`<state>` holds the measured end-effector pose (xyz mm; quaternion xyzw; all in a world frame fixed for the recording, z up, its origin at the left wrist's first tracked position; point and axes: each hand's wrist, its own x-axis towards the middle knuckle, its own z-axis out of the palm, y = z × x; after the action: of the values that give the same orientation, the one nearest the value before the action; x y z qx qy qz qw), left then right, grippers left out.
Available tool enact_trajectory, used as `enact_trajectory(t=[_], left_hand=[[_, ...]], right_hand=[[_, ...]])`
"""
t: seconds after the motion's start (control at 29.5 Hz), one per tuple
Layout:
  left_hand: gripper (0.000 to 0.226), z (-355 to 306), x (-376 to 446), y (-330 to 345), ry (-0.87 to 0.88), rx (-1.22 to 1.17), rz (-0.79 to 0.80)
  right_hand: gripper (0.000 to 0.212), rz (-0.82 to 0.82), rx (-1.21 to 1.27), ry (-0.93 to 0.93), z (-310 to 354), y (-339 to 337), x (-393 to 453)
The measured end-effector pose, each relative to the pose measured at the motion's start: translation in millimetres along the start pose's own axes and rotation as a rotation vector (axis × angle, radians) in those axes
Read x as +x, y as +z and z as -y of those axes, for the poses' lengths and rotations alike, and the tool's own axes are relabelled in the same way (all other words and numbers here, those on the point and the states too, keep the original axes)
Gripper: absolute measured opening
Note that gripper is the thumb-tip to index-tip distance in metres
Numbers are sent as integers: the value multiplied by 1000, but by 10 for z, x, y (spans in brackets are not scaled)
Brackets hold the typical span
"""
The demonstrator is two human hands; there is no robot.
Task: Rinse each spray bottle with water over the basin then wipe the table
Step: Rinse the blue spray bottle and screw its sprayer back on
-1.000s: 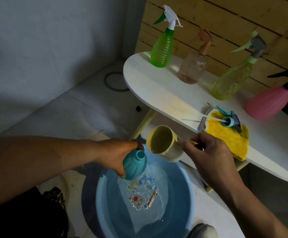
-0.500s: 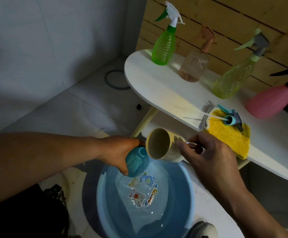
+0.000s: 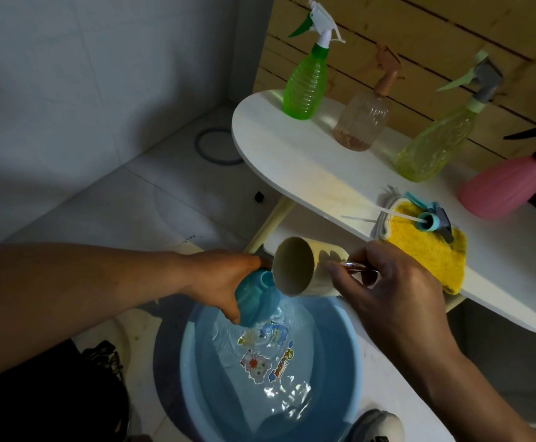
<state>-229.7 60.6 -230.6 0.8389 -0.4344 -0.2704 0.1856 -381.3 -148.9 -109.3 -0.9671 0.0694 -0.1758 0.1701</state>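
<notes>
Fingers (image 3: pixel 233 309) of the left hand (image 3: pixel 225 282) curl around a teal bottle (image 3: pixel 255 298) held tilted over the blue basin (image 3: pixel 340 371). Right-hand fingers (image 3: pixel 340 271) pinch the handle of a cream cup (image 3: pixel 305 266) tipped onto the bottle's open neck (water runs down). Four spray bottles stand on the bench (image 3: pixel 292 161).

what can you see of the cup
The cup is pale cream, smooth and looks like plastic, a plain cylinder with a handle. It lies tipped on its side above the basin, its open mouth facing left toward the neck of the teal bottle. The inside looks empty, though water runs down below its lip. The right hand grips it by the handle; the left hand holds the bottle beside it.
</notes>
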Motion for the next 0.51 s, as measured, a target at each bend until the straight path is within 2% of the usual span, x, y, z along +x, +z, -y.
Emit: enact_trajectory(t=[0.51], left_hand=[[99,-19,4,-17,39,26,14]], right_hand=[[22,-24,-56,-75,25,-21,-8]])
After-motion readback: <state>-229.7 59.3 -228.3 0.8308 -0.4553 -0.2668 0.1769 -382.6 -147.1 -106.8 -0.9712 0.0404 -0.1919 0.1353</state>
